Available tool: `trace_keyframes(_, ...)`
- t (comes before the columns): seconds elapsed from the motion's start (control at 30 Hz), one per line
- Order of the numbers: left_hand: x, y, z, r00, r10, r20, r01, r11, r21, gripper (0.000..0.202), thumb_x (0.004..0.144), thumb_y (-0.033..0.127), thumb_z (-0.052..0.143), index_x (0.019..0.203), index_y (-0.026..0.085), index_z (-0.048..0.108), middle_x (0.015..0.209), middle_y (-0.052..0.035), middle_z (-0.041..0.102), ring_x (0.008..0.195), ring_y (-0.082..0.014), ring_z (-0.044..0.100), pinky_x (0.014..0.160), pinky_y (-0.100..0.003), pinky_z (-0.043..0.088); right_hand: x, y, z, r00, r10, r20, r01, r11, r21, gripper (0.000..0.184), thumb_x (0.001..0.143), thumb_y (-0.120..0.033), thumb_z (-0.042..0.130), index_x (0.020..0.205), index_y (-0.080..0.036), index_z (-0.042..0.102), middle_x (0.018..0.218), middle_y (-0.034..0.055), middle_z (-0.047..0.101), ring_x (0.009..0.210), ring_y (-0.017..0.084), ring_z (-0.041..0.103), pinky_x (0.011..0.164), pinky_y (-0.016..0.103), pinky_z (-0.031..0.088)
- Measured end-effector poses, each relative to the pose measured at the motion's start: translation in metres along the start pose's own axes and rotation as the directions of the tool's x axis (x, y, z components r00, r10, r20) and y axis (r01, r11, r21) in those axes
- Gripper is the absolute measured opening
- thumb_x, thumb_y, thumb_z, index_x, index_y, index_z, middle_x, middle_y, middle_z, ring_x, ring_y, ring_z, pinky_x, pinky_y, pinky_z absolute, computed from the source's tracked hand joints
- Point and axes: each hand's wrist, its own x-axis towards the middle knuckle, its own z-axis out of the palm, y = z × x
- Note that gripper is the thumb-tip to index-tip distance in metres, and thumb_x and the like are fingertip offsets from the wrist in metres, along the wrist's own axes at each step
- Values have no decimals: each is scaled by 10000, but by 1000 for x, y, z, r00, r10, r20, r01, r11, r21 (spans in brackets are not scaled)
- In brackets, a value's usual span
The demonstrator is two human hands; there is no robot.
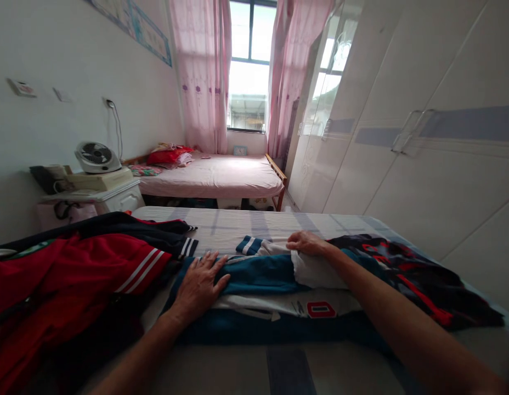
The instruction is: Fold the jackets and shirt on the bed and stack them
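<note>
1. Red jacket (131, 260): heaped left of the teal-and-grey sports top (258, 277), not folded.
2. Sports top: on the bed (221, 220), judged partly folded.
3. Left hand (202, 282): fingers spread, flat on its left end.
4. Right hand (309, 243): fingers bent over its grey sleeve (316, 271); closure cannot be told.
5. Striped cuff (251, 245): projects beyond its far edge; folding judged incomplete.

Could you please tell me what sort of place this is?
Most likely a bedroom: a pink-covered bed stands near the curtained window, a tall white wardrobe lines the right side, and clothes lie on what seems a second bed in front.
</note>
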Motion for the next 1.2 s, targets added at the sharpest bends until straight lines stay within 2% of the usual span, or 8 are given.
trace_keyframes(0.17,-3,-1,3,1000,2,-18,-2,1000,4,501,884,450,413,1331,232,480,1411,-121,444,1309,-296,387,1067,-508,298,21,-15,18,998,29,58,-27,999,-35,80,631,-241,645,613,-165,664,585,-4,637,569,121,543,525,209,355)
trace_keyframes(0.3,-2,-1,2,1000,-6,-18,6,1000,0,497,879,438,425,1330,236,481,1404,-116,455,1307,-300,390,1068,-513,290,25,-15,2,968,125,-216,-139,989,-51,154,726,-213,539,808,-178,664,799,58,687,726,169,597,616,232,388)
trace_keyframes(0.43,-3,-1,4,1000,-10,-18,10,1000,-3,497,876,433,431,1329,237,482,1403,-115,457,1312,-300,382,1074,-512,279,21,-12,-51,816,176,-551,-202,979,14,326,863,-241,331,1084,-147,551,1018,135,649,903,212,586,742,281,407)
trace_keyframes(0.6,-3,-3,8,999,-6,-42,5,1000,-13,485,872,431,437,1312,239,501,1396,-116,466,1309,-304,386,1067,-520,285,-19,-27,-113,475,40,-879,160,978,131,156,827,-296,461,906,-195,549,807,27,622,729,173,551,681,285,400)
trace_keyframes(0.67,-1,-4,8,999,-12,-41,11,999,-42,489,868,444,441,1302,228,509,1392,-120,470,1307,-304,388,1068,-526,284,-48,-40,-121,426,7,-905,267,955,132,121,830,-299,476,881,-205,534,776,-3,589,693,149,525,641,267,386)
trace_keyframes(0.93,-19,23,-31,971,130,-199,-212,850,-481,740,834,537,486,1450,235,208,1491,-112,316,1361,-272,298,1080,-456,320,-148,-81,-26,882,-180,-436,327,900,289,114,892,-258,431,911,-203,528,799,-16,594,727,121,545,670,245,396)
trace_keyframes(1.07,-45,65,-38,904,419,-82,-406,783,-471,953,640,527,719,1434,280,254,1431,-99,422,1288,-299,416,1032,-441,399,-160,-81,36,947,-155,-283,268,865,425,140,907,-226,393,911,-197,530,800,-8,605,758,130,568,710,261,409)
trace_keyframes(1.2,-62,95,-32,891,449,-65,-435,803,-407,575,724,353,670,1260,238,498,1214,-91,620,1131,-257,566,1005,-437,433,-169,-69,41,954,-104,-282,235,842,486,186,915,-291,390,956,-194,543,880,17,625,808,143,587,743,275,440)
